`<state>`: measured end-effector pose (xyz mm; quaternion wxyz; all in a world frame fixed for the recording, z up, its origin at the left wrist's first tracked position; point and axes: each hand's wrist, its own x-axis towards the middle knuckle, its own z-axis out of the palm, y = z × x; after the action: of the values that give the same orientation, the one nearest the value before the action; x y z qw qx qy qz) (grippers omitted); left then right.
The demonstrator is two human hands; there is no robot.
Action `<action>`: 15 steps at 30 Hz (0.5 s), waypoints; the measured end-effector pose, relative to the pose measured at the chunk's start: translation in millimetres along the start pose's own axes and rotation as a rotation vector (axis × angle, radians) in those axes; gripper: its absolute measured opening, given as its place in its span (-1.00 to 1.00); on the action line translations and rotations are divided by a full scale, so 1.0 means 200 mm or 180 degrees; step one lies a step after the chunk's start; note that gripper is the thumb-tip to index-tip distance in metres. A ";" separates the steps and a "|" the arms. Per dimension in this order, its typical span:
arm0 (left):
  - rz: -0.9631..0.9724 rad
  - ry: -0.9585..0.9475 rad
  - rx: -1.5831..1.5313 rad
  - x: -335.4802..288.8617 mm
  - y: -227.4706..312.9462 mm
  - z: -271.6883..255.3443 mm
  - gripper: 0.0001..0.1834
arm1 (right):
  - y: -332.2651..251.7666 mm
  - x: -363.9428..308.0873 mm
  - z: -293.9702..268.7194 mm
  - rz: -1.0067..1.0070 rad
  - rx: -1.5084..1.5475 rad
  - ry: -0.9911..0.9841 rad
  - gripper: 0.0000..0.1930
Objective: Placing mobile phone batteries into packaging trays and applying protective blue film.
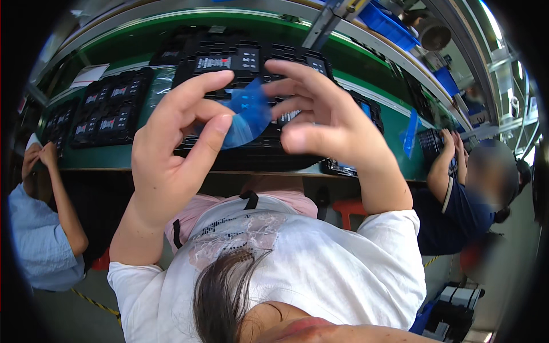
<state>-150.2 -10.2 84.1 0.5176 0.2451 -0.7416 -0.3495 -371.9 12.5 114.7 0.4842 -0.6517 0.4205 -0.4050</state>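
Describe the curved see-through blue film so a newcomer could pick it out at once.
On the long green workbench sit stacked black plastic trays, centre. Above them, the bare left hand holds the curved see-through blue film. Unlike the blue strip farther right, it is hand-held.

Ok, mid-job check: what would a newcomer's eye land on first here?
First, the curved, translucent blue plastic film at mid-picture, at the fingertips of the bare left hand, with the bare, spread right hand just to its right. Next, the stacked black plastic trays behind it on the long green workbench. Farther right, a bright blue strip stands out against the green.
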 end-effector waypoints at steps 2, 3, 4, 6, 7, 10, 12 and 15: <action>0.0301 -0.0142 0.0194 0.04 -0.03 0.03 -0.62 | -0.02 0.03 -0.05 0.0467 0.0176 -0.0188 -0.61; 0.0701 -0.0195 0.0389 0.07 -0.05 0.06 -0.61 | -0.04 0.03 -0.08 0.0512 0.0202 -0.0120 -0.69; 0.1101 -0.0240 0.0584 0.08 -0.06 0.07 -0.60 | -0.05 0.03 -0.11 0.0557 0.0229 -0.0056 -0.76; 0.1085 -0.0231 0.0645 0.10 -0.09 0.09 -0.57 | -0.02 0.03 -0.16 0.0349 -0.0095 0.0342 -0.81; 0.0988 -0.0271 0.0630 0.10 -0.10 0.09 -0.57 | -0.02 0.03 -0.18 0.0469 -0.0278 0.0455 -0.81; 0.0782 -0.0303 0.0558 0.12 -0.14 0.10 -0.57 | 0.01 0.01 -0.22 0.0622 -0.0796 0.0755 -0.80; 0.0674 -0.0296 0.0498 0.13 -0.16 0.11 -0.56 | 0.04 0.00 -0.25 0.0654 -0.1131 0.0942 -0.78; 0.0800 -0.0838 0.1378 0.14 -0.19 0.09 -0.56 | 0.07 -0.03 -0.28 0.0428 -0.1408 0.1195 -0.79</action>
<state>-176.6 -50.4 68.2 0.3917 0.2086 -0.8844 -0.1449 -429.2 -1.4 111.6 0.2699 -0.6258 0.6230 -0.3840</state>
